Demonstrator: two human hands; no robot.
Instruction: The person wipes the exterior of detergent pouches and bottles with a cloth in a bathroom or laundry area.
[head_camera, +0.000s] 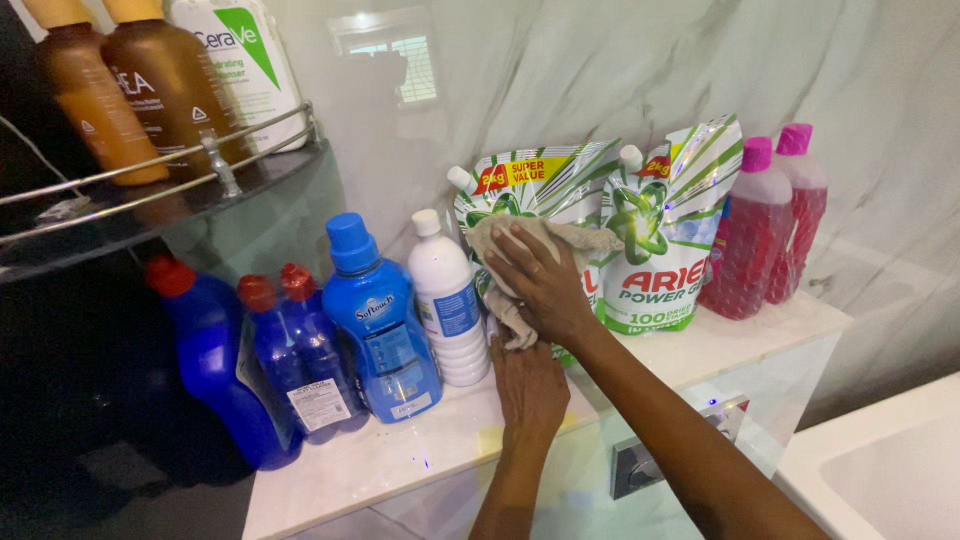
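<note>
My right hand (540, 280) presses a beige cloth (592, 240) against the front of a green-and-white detergent pouch (545, 178) standing on a white marble ledge (400, 450). The fingers are spread over the cloth, and its tail hangs below the palm. My left hand (530, 385) lies back-up on the ledge just under the right one, at the foot of the pouch. Its fingertips are hidden. A second, similar pouch (665, 235) stands directly to the right.
To the left of the pouch stand a white bottle (450, 300) and several blue bottles (385, 330). Two pink bottles (750, 245) stand at the right end. A wire-railed corner shelf (130, 190) holds brown bottles. A white tub edge (880, 470) is at lower right.
</note>
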